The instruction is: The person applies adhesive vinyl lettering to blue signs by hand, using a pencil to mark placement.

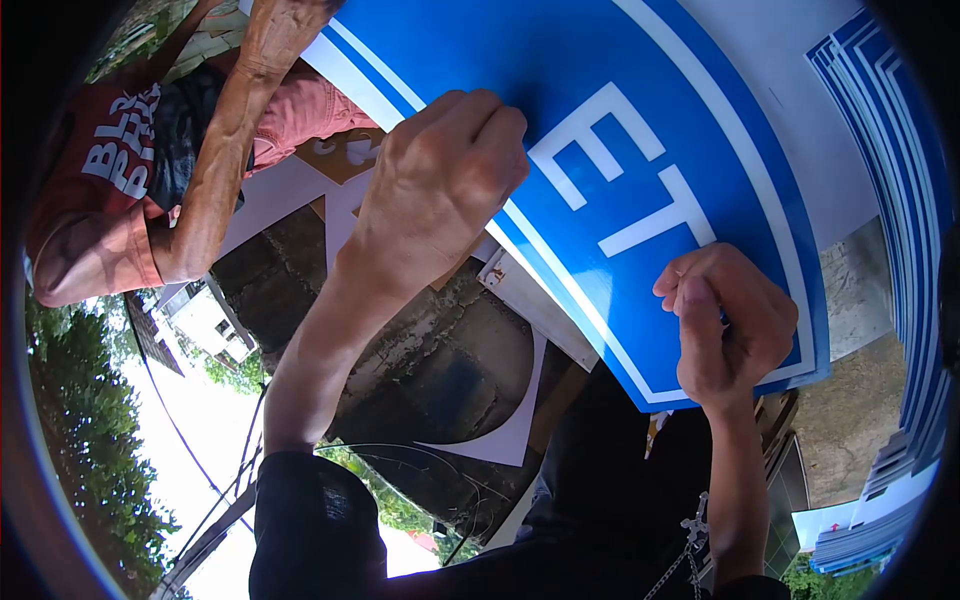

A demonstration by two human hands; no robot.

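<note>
A blue sign sheet (430,45) with a white border line and the white letters "ET" (640,230) lies slanted in front of me. My left hand (445,165) is closed in a fist at the sign's left edge, knuckles up. Its fingertips are hidden, so what it may hold does not show. Over the lower right part of the sign, just below the letter T, my right hand (735,320) is closed with the thumb against the curled fingers. Anything within that grip is too hidden to make out.
Across the sign, another person in a red shirt (90,200) reaches an arm (215,180) over its far left edge. Stacked blue-and-white sheets (890,150) stand at the right. A white offcut with a curved edge (510,430) lies below the sign. A chain with a cross (695,525) hangs near my right forearm.
</note>
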